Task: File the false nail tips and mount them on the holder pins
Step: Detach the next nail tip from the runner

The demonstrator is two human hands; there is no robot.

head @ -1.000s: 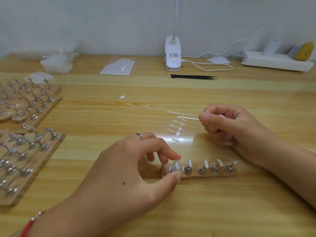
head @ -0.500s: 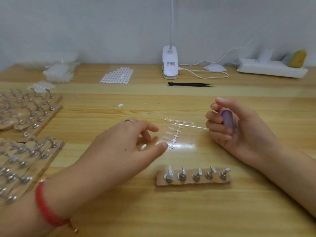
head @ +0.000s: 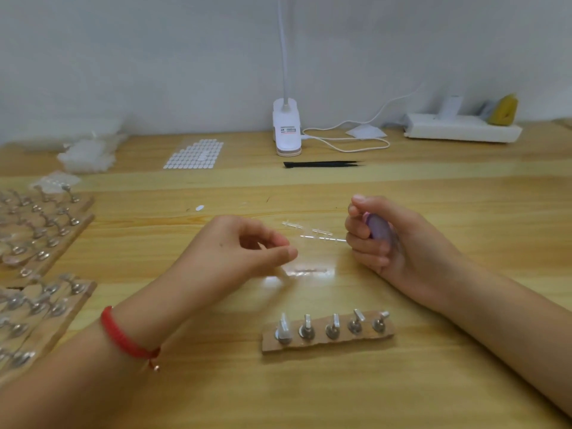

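1. At the right of the wooden table (head: 433, 397), the right hand (head: 402, 243) rests on its outer edge. Its fingers are curled tight round a purple nail file (head: 381, 231) and the thumb lies over the top. Firm grip.
2. The left hand (head: 244, 252) has its fingers curled, with thumb tip and forefinger tip almost meeting. Cannot tell whether a clear tip sits between them; anything there is transparent and too small to resolve.
3. A clear sprue of false nail tips (head: 312, 233) lies flat on the table between the two hands. Its right end is just beside the right hand's fingers. Neither hand grips it.
4. The holder strip (head: 328, 343) is a small wooden piece near the front edge, between the forearms, well apart from both hands. It carries five metal pins in a row, some tilted.
5. The leftmost pin (head: 283, 328) bears a wider pale piece that looks like a mounted tip. The other four show narrow heads; load not readable.
6. At the left edge lie two larger pin boards, the far one (head: 46, 230) and the near one (head: 40, 308). Both carry rows of pins, many with clear tips on them.
7. At the back of the table:
   - a white lamp base (head: 287, 131);
   - black tweezers (head: 322, 164) in front of it;
   - a sheet of white adhesive tabs (head: 195, 154) to its left;
   - a heap of clear plastic (head: 86, 153) further left;
   - a white power strip (head: 461, 130) at the far right.
8. A red bracelet (head: 123, 335) is on the left wrist.
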